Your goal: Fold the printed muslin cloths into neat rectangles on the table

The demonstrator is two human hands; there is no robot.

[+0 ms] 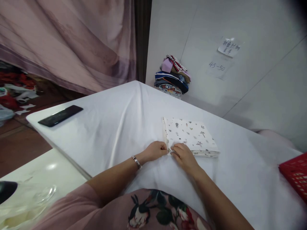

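Note:
A folded white cloth (189,134) with small printed plants and figures lies flat on the white-covered table (105,127). At its near left corner my left hand (157,150) is closed, fingertips pinching the fabric edge. My right hand (184,157) grips the same corner from the right, thumb and fingers pressed together on the cloth. Both sets of fingertips almost meet there. The folded layers show along the near and left edges. A silver bracelet (136,162) circles my left wrist.
A black phone-like slab (60,116) lies at the table's left end. Folded clothes (172,76) are stacked by the wall beyond the far edge. A red plastic basket (296,174) stands at the right. Clear plastic (31,198) covers part of a lower surface at left.

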